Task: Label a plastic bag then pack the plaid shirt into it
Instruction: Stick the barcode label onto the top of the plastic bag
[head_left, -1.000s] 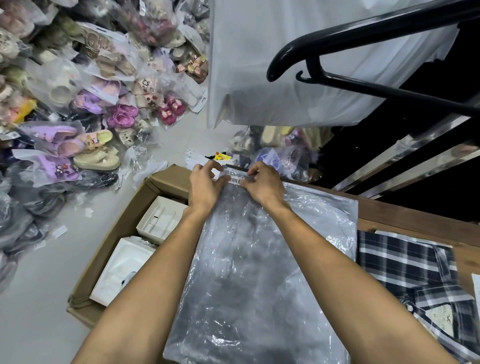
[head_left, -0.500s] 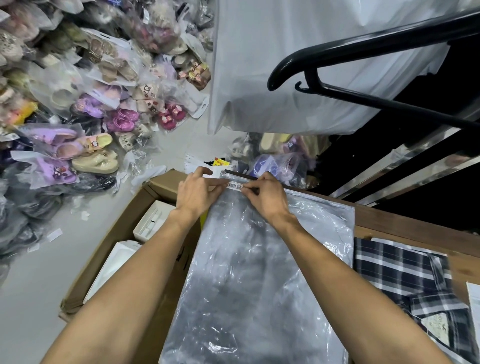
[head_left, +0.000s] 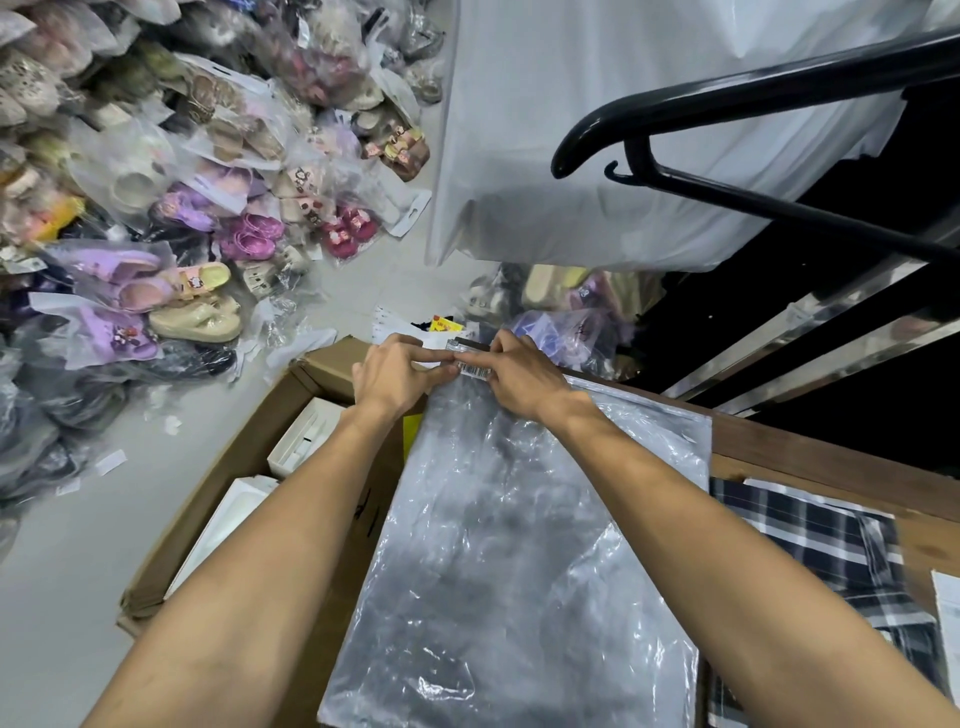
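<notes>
A large clear plastic bag lies flat in front of me, its far end over the edge of a wooden table. A small white barcode label sits at the bag's far left corner. My left hand and my right hand meet there, fingertips pressed on the label and the bag's top edge. The dark blue and white plaid shirt lies folded on the table to the right of the bag, partly cut off by the frame.
An open cardboard box with white boxes inside stands left of the bag. Bagged sandals are heaped on the floor at left. A black hanger and a white hanging sheet are ahead. A white paper lies at right.
Both hands have stayed at the bag's far left corner. The fingers have shifted along the label, with my left index finger now stretched across to it.
</notes>
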